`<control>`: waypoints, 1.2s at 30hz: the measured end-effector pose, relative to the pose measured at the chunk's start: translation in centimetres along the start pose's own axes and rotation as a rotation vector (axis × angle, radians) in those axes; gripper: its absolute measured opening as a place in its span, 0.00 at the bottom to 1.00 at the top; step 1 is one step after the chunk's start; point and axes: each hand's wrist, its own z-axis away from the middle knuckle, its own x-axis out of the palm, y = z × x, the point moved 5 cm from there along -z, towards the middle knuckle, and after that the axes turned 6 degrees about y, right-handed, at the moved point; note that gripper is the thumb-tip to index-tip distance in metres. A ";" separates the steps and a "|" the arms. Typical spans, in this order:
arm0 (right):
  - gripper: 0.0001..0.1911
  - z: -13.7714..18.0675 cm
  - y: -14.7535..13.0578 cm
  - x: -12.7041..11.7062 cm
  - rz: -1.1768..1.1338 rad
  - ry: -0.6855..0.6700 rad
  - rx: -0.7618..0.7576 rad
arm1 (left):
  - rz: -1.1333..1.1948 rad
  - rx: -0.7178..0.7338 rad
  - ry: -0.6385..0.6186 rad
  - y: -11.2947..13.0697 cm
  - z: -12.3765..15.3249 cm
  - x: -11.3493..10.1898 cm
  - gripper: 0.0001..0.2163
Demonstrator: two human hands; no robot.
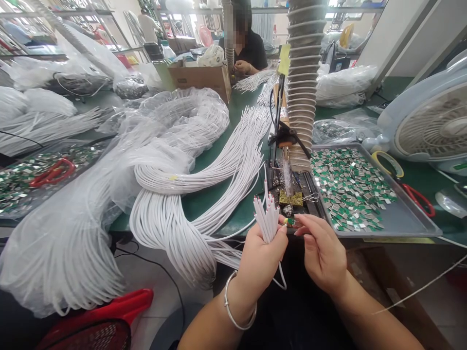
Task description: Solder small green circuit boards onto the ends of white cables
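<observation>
My left hand is wrapped round a bundle of white cables whose reddish cut ends point up. Thumb and fingers of my right hand pinch a small green circuit board with a metal end, just right of the bundle. One cable end meets the board near my left fingertips; whether it is joined I cannot tell. Just beyond my hands stands a soldering iron holder with a yellow block at its base. More white cables lie in a long looped bundle to the left.
A grey tray holds several small boards on the right, beside red-handled scissors, a tape roll and a fan. A ribbed hose hangs over the bench. Bagged cables spill over the left edge. A person sits opposite.
</observation>
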 end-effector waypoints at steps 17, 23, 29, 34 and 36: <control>0.12 0.0 0.7 -0.3 -0.025 0.145 0.035 | -0.007 0.011 0.014 0.9 -0.5 0.7 0.05; 0.12 -1.0 0.1 -0.2 0.038 0.149 -0.029 | 0.009 0.022 0.014 1.1 -0.6 0.9 0.06; 0.11 -1.3 0.0 -0.1 0.076 0.174 -0.061 | 0.016 0.039 0.019 1.5 -0.7 1.0 0.05; 0.11 -1.5 -0.1 -0.1 0.104 0.188 -0.100 | 0.021 0.039 0.023 1.6 -0.9 1.1 0.04; 0.11 -1.7 -0.1 -0.1 0.109 0.190 -0.104 | 0.025 0.039 0.015 1.6 -0.9 1.2 0.04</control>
